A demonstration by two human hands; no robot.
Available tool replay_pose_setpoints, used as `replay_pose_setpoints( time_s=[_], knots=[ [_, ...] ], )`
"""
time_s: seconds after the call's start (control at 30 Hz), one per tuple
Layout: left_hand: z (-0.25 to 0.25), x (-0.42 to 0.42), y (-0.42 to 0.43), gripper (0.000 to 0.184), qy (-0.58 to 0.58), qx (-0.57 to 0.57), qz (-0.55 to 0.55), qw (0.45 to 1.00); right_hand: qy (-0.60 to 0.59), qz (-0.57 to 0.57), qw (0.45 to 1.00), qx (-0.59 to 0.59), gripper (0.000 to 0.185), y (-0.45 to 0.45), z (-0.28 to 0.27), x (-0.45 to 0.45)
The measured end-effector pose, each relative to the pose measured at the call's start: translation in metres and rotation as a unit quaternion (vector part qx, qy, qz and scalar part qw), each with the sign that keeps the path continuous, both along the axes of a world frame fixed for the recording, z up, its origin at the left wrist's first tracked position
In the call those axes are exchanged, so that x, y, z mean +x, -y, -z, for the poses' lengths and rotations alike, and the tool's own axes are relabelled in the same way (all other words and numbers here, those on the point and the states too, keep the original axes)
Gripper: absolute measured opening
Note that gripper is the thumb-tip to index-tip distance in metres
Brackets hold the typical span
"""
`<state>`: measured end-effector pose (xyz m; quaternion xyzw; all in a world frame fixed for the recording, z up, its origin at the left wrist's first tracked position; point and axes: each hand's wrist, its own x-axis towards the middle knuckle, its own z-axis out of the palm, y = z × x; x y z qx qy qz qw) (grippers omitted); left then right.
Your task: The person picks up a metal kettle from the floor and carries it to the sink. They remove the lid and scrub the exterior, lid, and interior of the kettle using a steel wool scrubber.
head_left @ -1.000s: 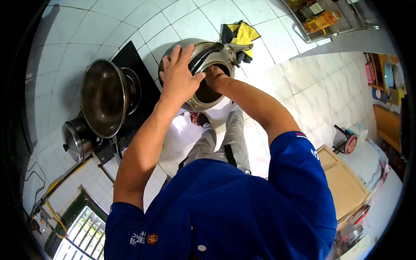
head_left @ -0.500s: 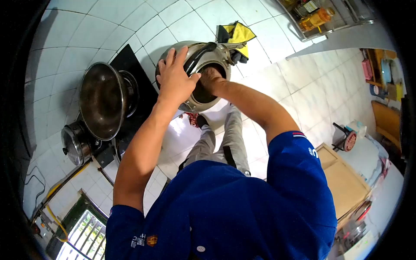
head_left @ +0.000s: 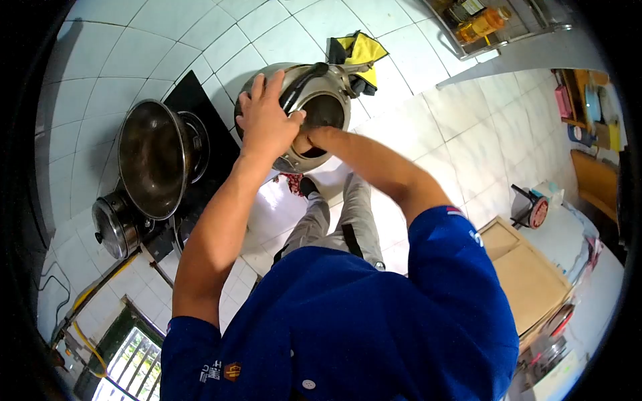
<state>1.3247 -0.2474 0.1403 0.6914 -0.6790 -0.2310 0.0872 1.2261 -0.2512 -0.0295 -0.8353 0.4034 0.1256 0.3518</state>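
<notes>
A large metal pot with a round opening point(head_left: 340, 101) and a black handle point(head_left: 304, 85) stands at the top centre. My left hand point(head_left: 269, 124) lies on its left side with fingers spread, the thumb close to the handle. Through the opening reaches my right hand point(head_left: 306, 141), at the lower part of the rim. Its fingers are hidden inside the pot, so what they touch or hold cannot be seen. A yellow and black cloth point(head_left: 366, 51) lies just beyond the spout.
At the left a dark wok point(head_left: 152, 159) sits on a black stove point(head_left: 223, 127), with a lidded pot point(head_left: 112, 226) beside it. A rack with bottles point(head_left: 483, 25) is at the upper right. A wooden board point(head_left: 531, 281) is at the lower right.
My right hand has moved inside the pot from the middle of the opening toward its lower rim. My left hand stays on the pot. The whole view has shifted slightly.
</notes>
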Motion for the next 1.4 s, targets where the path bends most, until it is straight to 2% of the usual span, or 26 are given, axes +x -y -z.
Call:
replay_pose_setpoints(
  time_s=[0.1,0.2,0.27,0.33,0.47,0.57,0.7,0.77,0.8,0.9,0.97,1.03,1.17,1.23,1.3,1.4],
  knots=[
    [0.000,0.005,-0.001,0.079,-0.010,-0.017,-0.012,1.000,-0.105,-0.066,0.984,-0.131,0.031,0.014,0.002,-0.007],
    [-0.001,0.007,-0.001,0.079,-0.014,-0.025,-0.011,1.000,-0.114,-0.062,0.988,-0.088,0.031,0.010,-0.008,0.008],
    [-0.001,0.005,0.000,0.078,0.011,-0.039,0.009,0.999,-0.032,0.039,0.996,0.068,0.033,-0.001,-0.006,0.024],
    [0.001,0.006,0.001,0.078,0.004,-0.035,0.005,0.999,0.098,0.114,0.975,0.163,0.033,-0.004,0.002,0.042],
    [-0.003,0.002,0.003,0.077,-0.009,-0.014,-0.007,1.000,0.262,0.205,0.916,0.226,0.033,-0.002,0.011,0.061],
    [-0.011,-0.009,-0.001,0.078,0.021,-0.018,0.036,0.999,0.284,0.252,0.913,0.153,0.033,0.008,0.024,0.040],
    [-0.006,-0.008,-0.001,0.077,0.041,-0.026,0.032,0.998,0.242,0.251,0.936,-0.047,0.034,0.028,0.053,0.009],
    [0.005,0.001,0.002,0.081,-0.033,-0.015,0.018,0.999,0.217,0.251,0.939,-0.093,0.034,0.024,0.065,0.011],
    [0.004,0.000,0.002,0.081,-0.034,-0.018,0.018,0.999,0.202,0.253,0.942,-0.090,0.034,0.020,0.066,0.015],
    [-0.002,-0.005,-0.001,0.079,0.023,-0.031,0.007,0.999,0.067,0.252,0.965,0.037,0.033,0.012,0.031,0.018],
    [-0.002,-0.003,0.000,0.078,0.016,-0.027,-0.002,0.999,0.053,0.210,0.967,0.133,0.033,0.008,0.025,0.026],
    [0.000,0.000,0.002,0.077,0.010,-0.024,-0.014,1.000,0.102,0.182,0.952,0.223,0.033,0.008,0.025,0.038],
    [-0.001,0.005,0.001,0.077,-0.009,-0.035,-0.005,0.999,0.282,0.247,0.876,0.303,0.034,0.011,0.020,0.059],
    [-0.006,-0.001,-0.001,0.077,0.014,-0.025,0.017,0.999,0.324,0.274,0.862,0.276,0.034,0.017,0.018,0.055],
    [-0.007,-0.005,-0.001,0.077,0.011,-0.027,0.014,0.999,0.311,0.273,0.895,0.167,0.035,0.027,0.019,0.035],
    [-0.004,0.000,-0.001,0.078,0.006,-0.030,0.022,0.999,0.180,0.199,0.961,-0.063,0.035,0.041,0.032,0.008]
  ],
)
